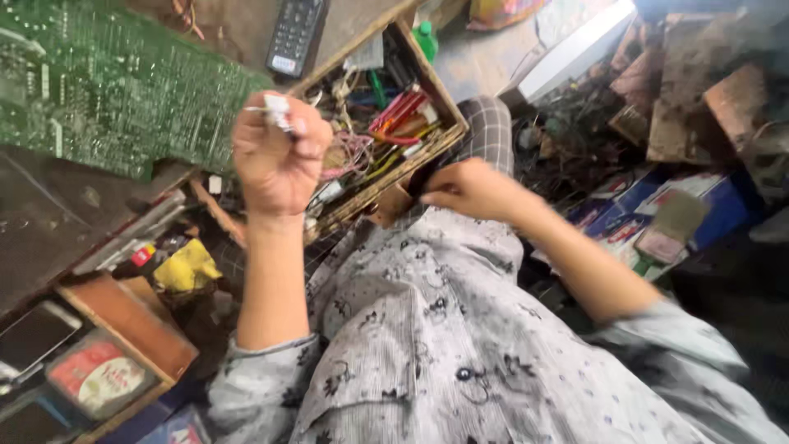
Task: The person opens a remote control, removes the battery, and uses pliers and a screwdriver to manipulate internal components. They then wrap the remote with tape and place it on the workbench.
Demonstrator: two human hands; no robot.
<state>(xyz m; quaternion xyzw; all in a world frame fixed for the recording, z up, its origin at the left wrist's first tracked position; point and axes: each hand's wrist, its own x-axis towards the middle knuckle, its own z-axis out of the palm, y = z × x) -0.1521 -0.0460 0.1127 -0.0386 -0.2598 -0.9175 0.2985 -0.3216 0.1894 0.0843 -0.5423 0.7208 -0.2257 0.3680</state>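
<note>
Left hand (279, 160) fisted on small white part (276, 108); right hand (470, 191) – pinching, perhaps – at wooden drawer (448, 123).

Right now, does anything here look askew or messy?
Yes. The wooden drawer sits pulled out at a slant, crammed with tangled coloured wires. The left hand is clenched on a small white part; the right hand rests beside the drawer.

A green circuit board (107, 90) lies beside a black remote control (296, 34) and a yellow cloth (185, 267).

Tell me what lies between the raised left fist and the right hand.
In the head view, the wooden tray's near corner, crammed with coloured wires, lies between the left hand and right hand.
</note>
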